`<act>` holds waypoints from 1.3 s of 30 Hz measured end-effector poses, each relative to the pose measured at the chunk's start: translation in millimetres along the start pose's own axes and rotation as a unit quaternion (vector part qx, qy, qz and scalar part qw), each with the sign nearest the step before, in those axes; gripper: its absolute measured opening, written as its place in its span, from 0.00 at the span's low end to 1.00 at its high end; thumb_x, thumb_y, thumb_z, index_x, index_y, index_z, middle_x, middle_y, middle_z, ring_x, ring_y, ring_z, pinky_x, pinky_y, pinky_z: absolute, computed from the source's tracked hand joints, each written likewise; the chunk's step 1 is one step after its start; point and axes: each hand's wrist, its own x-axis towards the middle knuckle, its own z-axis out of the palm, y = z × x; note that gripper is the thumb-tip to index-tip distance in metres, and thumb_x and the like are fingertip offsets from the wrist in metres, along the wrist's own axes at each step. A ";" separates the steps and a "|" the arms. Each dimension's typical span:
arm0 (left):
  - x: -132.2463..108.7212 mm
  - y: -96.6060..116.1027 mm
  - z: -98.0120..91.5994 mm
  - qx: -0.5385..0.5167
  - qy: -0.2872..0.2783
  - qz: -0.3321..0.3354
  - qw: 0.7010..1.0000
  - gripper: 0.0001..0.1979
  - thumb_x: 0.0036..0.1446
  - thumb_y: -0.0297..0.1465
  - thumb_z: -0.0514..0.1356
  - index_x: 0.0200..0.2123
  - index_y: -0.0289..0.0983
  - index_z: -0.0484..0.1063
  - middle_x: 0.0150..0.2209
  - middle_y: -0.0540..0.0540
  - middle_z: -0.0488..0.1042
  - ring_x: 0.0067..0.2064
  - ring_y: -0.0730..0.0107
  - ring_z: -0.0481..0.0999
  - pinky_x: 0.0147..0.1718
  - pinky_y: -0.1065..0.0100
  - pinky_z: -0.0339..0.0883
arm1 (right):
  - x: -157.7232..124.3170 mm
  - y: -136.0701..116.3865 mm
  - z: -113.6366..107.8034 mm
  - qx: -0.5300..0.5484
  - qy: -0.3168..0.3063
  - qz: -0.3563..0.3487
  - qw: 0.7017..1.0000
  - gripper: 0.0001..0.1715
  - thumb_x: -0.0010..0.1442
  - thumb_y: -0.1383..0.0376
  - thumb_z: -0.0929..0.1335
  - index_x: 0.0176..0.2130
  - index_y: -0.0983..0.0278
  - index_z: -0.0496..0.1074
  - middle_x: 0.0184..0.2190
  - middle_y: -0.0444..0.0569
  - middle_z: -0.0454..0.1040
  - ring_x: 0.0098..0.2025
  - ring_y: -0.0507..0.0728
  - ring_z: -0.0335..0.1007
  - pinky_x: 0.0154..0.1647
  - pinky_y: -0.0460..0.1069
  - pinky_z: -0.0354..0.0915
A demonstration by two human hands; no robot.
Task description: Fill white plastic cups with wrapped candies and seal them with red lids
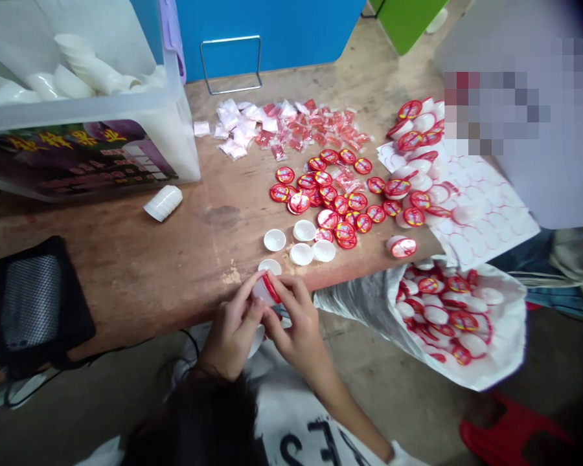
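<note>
At the table's front edge, my left hand [230,330] is closed around a small white plastic cup [261,294]. My right hand [298,323] pinches the red lid [272,287] on that cup's rim; whether the lid is fully seated cannot be seen. Just beyond my fingers stands an open white cup [270,266], partly hidden. Several more open white cups [274,240] stand behind it. To their right and beyond lies a loose pile of round red lids [328,193] with printed tops.
Pink and red sachets [276,123] lie farther back. At left are a clear bin [184,136] of cups, a cup stack [164,202] and a black mesh pouch [39,310]. Lidded cups fill a white sack [505,349] at right. Another person's pale sleeve [558,188] is nearby.
</note>
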 end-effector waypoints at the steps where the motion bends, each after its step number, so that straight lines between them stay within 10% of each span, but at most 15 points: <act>1: -0.1 0.2 0.4 -0.024 -0.004 -0.010 1.000 0.31 0.61 0.43 0.51 0.63 0.32 0.55 0.36 0.40 0.79 0.30 0.65 0.76 0.27 0.69 0.70 | -0.5 0.8 -1.1 -0.006 -0.010 -0.001 1.000 0.31 0.61 0.67 0.64 0.62 0.56 0.56 0.46 0.53 0.64 0.48 0.59 0.65 0.47 0.55 0.68; 13: 8.6 14.0 -6.3 -0.039 -0.054 -0.089 0.994 0.38 0.53 0.44 0.59 0.60 0.25 0.59 0.18 0.54 0.64 0.19 0.78 0.64 0.19 0.76 0.60 | -3.2 7.1 -3.0 -0.059 -0.005 -0.027 0.998 0.17 0.56 0.66 0.67 0.46 0.63 0.67 0.38 0.53 0.75 0.38 0.59 0.73 0.36 0.51 0.71; 21: 8.6 8.0 -7.2 -0.091 -0.147 -0.107 0.979 0.42 0.52 0.44 0.61 0.64 0.30 0.51 0.24 0.50 0.69 0.22 0.75 0.67 0.22 0.72 0.64 | -2.4 -1.4 -6.4 -0.033 0.045 -0.039 0.998 0.13 0.51 0.70 0.67 0.39 0.63 0.70 0.31 0.49 0.75 0.32 0.57 0.74 0.30 0.48 0.70; 30: 12.9 8.9 -4.0 -0.103 -0.149 -0.059 0.982 0.26 0.51 0.41 0.64 0.50 0.32 0.70 0.29 0.47 0.71 0.28 0.77 0.66 0.26 0.77 0.62 | -6.0 0.1 -7.4 -0.031 0.063 -0.034 0.997 0.10 0.47 0.70 0.67 0.34 0.63 0.70 0.26 0.46 0.72 0.26 0.54 0.70 0.25 0.47 0.65; 39: 4.6 19.8 6.1 -0.092 -0.034 -0.034 0.995 0.36 0.54 0.46 0.58 0.60 0.33 0.57 0.23 0.49 0.73 0.22 0.72 0.70 0.22 0.72 0.64 | 1.6 13.1 -0.8 0.298 0.058 0.149 0.941 0.17 0.50 0.61 0.67 0.42 0.61 0.67 0.34 0.49 0.76 0.33 0.58 0.73 0.34 0.52 0.70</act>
